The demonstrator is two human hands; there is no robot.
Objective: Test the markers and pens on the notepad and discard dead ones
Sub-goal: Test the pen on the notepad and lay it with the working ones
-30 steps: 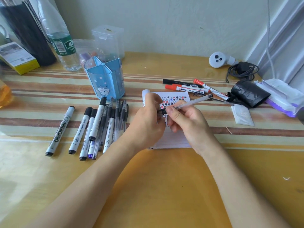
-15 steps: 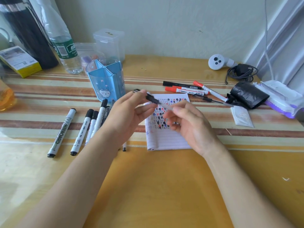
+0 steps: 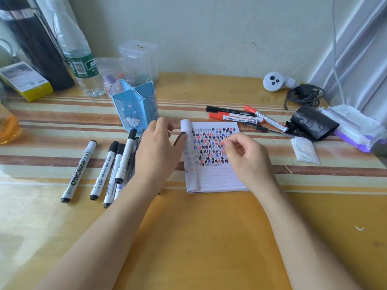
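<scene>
Now your left hand [image 3: 157,149] grips the slim dark pen [image 3: 179,138] beside the lined white notepad [image 3: 217,176]; your emptied right hand [image 3: 247,158] hangs loosely curled: test done.

— Notepad [image 3: 217,176]?
— White, lined; black, red, blue hash marks
— Pen holder [image 3: 134,105]?
— Blue, cat-face print
— Whiteboard marker [image 3: 78,170]?
— White barrel, black cap
— Table [image 3: 209,237]?
— Yellow, brown and cream stripes

A white lined notepad [image 3: 215,176], its upper part filled with black, red and blue marks, lies on a striped yellow table [image 3: 209,237]. Just left of the notepad, the left hand [image 3: 157,151] holds a dark slim pen [image 3: 179,138]. The right hand [image 3: 247,158] hovers over the notepad, fingers loosely curled. Further left of the notepad lie black-capped white markers [image 3: 77,170]; behind it, red-capped white markers [image 3: 234,117].
</scene>
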